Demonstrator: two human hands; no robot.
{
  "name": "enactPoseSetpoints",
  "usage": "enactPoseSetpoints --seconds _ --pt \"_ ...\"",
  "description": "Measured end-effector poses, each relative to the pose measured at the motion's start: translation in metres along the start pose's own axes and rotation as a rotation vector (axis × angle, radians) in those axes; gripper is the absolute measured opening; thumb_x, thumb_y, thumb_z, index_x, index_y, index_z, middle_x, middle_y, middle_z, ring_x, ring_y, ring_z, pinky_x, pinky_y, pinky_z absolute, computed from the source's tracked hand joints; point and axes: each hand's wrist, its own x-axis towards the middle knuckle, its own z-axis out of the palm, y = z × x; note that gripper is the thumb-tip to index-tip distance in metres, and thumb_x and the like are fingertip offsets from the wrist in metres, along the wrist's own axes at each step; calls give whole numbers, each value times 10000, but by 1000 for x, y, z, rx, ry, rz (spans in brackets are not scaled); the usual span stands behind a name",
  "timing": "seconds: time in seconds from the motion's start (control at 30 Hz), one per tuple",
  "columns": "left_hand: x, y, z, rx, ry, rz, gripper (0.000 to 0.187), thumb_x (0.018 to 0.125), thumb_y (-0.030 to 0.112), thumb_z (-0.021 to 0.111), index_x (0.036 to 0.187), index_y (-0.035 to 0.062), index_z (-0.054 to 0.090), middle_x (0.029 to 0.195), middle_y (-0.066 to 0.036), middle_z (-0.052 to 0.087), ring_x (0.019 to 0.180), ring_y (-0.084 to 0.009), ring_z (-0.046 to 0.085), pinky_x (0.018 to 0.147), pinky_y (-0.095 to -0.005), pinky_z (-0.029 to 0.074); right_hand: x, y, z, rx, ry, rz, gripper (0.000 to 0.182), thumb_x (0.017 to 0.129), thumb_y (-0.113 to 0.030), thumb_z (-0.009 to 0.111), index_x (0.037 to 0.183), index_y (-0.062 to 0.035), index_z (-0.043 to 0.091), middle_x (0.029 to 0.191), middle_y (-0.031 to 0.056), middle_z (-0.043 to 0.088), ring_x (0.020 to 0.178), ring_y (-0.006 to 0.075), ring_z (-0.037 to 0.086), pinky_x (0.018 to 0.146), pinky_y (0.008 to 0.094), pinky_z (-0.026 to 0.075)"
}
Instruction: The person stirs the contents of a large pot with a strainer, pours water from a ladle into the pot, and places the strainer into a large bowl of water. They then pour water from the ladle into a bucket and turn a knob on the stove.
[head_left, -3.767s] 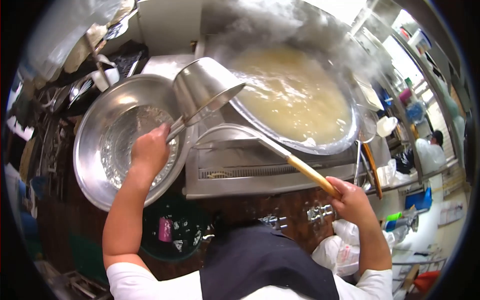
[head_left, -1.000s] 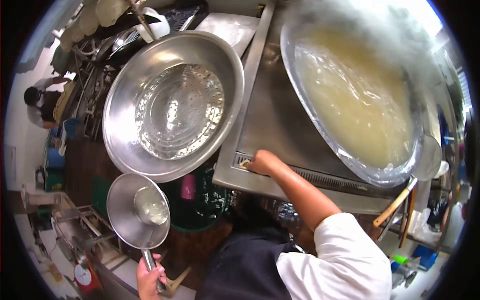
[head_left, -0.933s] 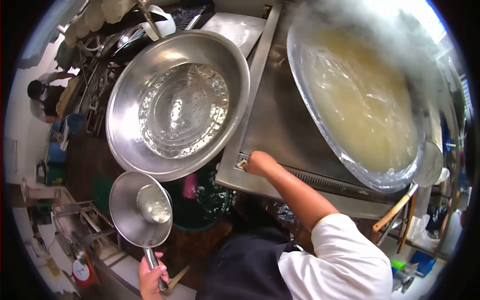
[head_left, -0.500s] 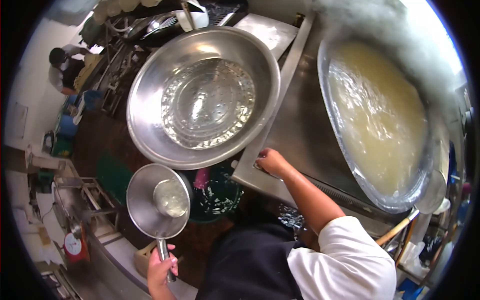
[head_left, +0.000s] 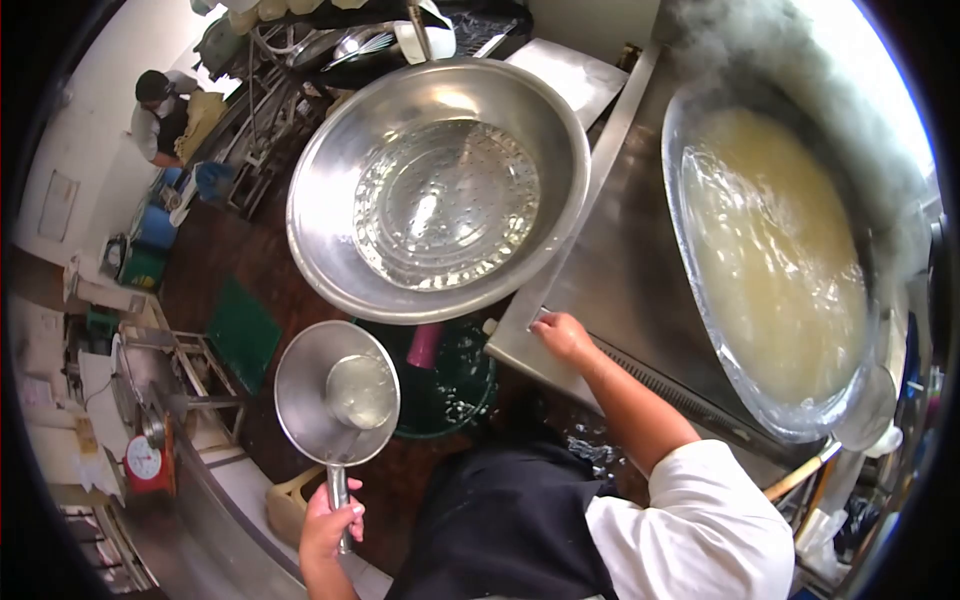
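My left hand (head_left: 326, 522) grips the handle of a wide steel scoop (head_left: 337, 393), held low over the floor with a little liquid in its cup. My right hand (head_left: 562, 335) rests with curled fingers on the front left corner of the steel stove counter (head_left: 610, 270). Just above it sits a big steel basin (head_left: 330, 250) with a perforated strainer (head_left: 446, 203) inside. To the right, a large wok (head_left: 780, 270) of cloudy, steaming broth fills the stove top.
A green bin (head_left: 450, 385) with a pink thing (head_left: 423, 345) stands on the floor under the basin. Another person (head_left: 160, 105) works at the far left. A red scale (head_left: 147, 463) sits at the lower left, and a wooden-handled tool (head_left: 795, 470) hangs at the lower right.
Earlier my left hand held the scoop by the basin and my right a wooden-handled skimmer. In the last second my right hand slid left along the counter's front edge and the scoop stayed low.
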Motion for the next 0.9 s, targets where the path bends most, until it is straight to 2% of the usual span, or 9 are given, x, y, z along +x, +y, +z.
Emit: enactPoseSetpoints --seconds 0.07,0.2,0.3,0.37,0.43,0.7,0.8,0.87,0.9 --pt "-3 -2 -1 -6 21 0 403 755 -13 633 1140 -3 515 659 -47 527 455 -133 513 420 -282 466 16 21 3 467 -79 206 299 830 -248 573 949 -7 705 878 230 677 867 381 652 815 433 508" --pt "-3 -9 -7 -29 -10 11 394 766 -23 625 1142 5 511 658 -52 535 447 -137 516 405 -288 465 18 36 -3 271 108 141 272 796 -238 608 915 -18 715 864 203 692 840 345 671 780 422 520" --pt "-2 -10 -7 -47 9 -1 401 764 -10 636 1143 7 508 660 -54 542 445 -138 519 399 -291 466 15 17 -2 99 29 70 283 784 -260 622 907 -25 719 875 203 692 852 359 666 796 426 521" --pt "0 -10 -4 -20 17 -13 412 759 3 646 1147 7 506 667 -54 545 450 -136 520 406 -289 469 21 11 8 40 -13 55 283 775 -261 626 905 -30 723 818 185 698 792 318 684 745 401 532" --pt "3 -14 -5 -28 4 5 411 761 17 651 1144 3 503 660 -58 542 444 -139 519 397 -296 468 27 3 13 -125 -88 22 298 795 -243 564 944 -37 719 974 235 675 952 398 642 845 451 514" --pt "7 -26 -3 -72 -40 -6 408 762 18 663 1142 8 516 676 -50 552 461 -135 526 423 -290 476 10 -4 -7 -59 -100 -139 301 841 -256 526 964 -47 704 960 231 669 931 404 636 836 464 506" --pt "10 -26 -4 -73 -31 -17 410 764 13 661 1148 11 516 670 -51 552 461 -136 528 421 -291 478 -2 -6 -24 -59 -150 -107 293 824 -301 596 942 -56 707 894 215 671 854 388 641 782 432 520" --pt "12 -25 -8 -77 -36 -14 411 766 8 657 1151 14 514 669 -53 552 459 -137 530 419 -292 478 0 2 -36 -88 -231 -360 251 774 -279 692 920 -76 721 845 167 687 795 328 657 745 384 530" --pt "12 -24 -10 -91 -35 -8 412 767 3 654 1154 16 511 668 -55 552 457 -138 531 416 -293 479 2 6 -40 -83 -230 -354 251 774 -279 692 920 -76 721 845 167 687 795 328 657 745 384 530"
